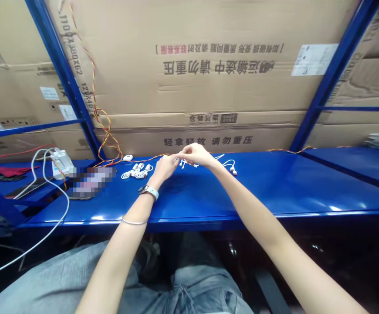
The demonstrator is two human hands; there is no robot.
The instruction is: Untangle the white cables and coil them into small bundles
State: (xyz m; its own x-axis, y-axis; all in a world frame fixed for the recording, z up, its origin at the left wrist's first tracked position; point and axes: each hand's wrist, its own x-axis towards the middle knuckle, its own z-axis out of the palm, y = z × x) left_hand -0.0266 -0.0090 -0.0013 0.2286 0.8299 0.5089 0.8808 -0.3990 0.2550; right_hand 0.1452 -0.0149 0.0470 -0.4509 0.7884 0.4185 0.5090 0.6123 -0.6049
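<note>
My left hand (165,167) and my right hand (196,155) meet above the blue shelf (274,187), fingers pinched on a thin white earphone cable (183,163). The cable trails right to loose white earbuds (231,167) lying on the shelf. Left of my hands lie a few coiled, bundled white earphones (137,171) and a small white oval piece (127,157). A watch sits on my left wrist.
Large cardboard boxes (209,78) stand behind the shelf between blue uprights. Red-yellow wires (106,131) hang down at the left and run along the back. A white charger with cables (60,163), a blurred item (89,182) and red cloth (11,171) lie at the left.
</note>
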